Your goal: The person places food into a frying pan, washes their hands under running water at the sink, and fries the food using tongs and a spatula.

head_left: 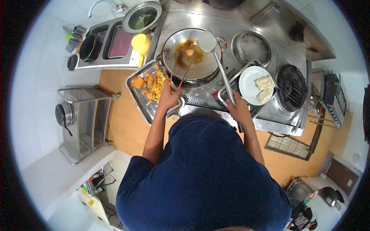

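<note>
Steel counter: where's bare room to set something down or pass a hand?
Best bet: bare counter beyond the wok and round pan, between their far rims and the back panel. The strip between them is narrower, with the wok handle in it. Crowded nearer: food tray, left hand, ladle, right hand, white plate.

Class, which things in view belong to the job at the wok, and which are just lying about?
Belonging:
Wok
Food piece
Red-handled tongs, left hand
Ladle, right hand
Food tray, probably

Apparently lying about:
Yellow dipper
Bowl of greens
Black pan
</note>
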### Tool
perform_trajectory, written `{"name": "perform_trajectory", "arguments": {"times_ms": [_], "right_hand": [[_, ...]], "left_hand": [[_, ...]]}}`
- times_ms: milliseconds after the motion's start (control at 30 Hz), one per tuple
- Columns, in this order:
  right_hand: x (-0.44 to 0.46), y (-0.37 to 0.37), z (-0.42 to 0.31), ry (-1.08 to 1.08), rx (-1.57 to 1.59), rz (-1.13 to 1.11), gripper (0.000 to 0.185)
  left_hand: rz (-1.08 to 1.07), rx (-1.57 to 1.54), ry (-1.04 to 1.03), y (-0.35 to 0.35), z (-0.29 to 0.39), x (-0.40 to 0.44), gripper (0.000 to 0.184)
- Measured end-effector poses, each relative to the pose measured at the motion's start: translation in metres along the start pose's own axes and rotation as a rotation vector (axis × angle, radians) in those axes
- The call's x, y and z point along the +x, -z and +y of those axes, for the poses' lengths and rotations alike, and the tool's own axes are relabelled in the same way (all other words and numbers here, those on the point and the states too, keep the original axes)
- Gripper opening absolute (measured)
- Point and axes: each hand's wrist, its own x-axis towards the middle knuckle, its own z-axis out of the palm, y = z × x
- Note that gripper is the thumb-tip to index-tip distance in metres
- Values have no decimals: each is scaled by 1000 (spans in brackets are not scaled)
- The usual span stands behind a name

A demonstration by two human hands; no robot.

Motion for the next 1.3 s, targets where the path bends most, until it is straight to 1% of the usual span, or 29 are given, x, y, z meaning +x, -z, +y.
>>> {"name": "perform_trajectory", "arguments": {"times_ms": [67,100,133,233,267,367,467,567,633,700,767,867,900,933,967,1000,1100,1133,1233,1267,1300], "right_hand": [[1,2,14,-17,26,-13,36],[1,4,17,-24,38,-23,36],[0,6,18,-70,63,-50,36],[2,6,25,-128,81,-43,35],[3,5,29,-99,89,-31,35],[8,1,35,-45,114,-12,34],[16,4,32,-45,119,-16,36],[21,23,3,-169,117,-126,34],[27,13,21,-46,88,-42,33],[29,8,33,3,81,-8,32],[27,14,22,-20,94,-22,33],[26,14,18,-46,129,-28,35],[28,9,25,21,127,17,32],[29,2,36,88,125,62,29],[29,-1,39,114,139,80,27],[29,-3,38,140,152,97,25],[27,0,32,65,200,42,27],[26,5,24,21,191,8,30],[24,8,19,-56,179,-57,33],[25,8,19,-70,179,-71,32],[25,8,19,-56,194,-62,31]], "left_hand": [[-63,-72,106,-15,-20,19,61],[-91,-108,162,-17,-14,25,60],[-20,13,49,-21,-9,26,59],[-56,-10,150,-27,0,36,57],[17,26,4,-30,1,36,55],[16,5,-41,-37,-1,47,54],[-37,28,60,-42,-22,59,53],[-39,167,106,-39,6,60,55],[-30,261,83,-37,11,61,55],[-2,328,25,-35,8,61,55],[46,361,-71,-37,-13,63,55],[6,173,-33,-37,-47,65,45],[-54,72,104,-31,-32,61,39],[-114,-30,241,-20,-1,55,33],[-172,-132,377,-14,16,50,28],[-159,-306,446,-13,13,49,15],[-180,-625,624,-3,10,45,15],[-228,-724,644,3,13,42,24],[-432,-1166,682,17,-1,36,31],[-496,-1314,672,19,-12,34,42],[-519,-1389,636,21,-12,30,44]]}}
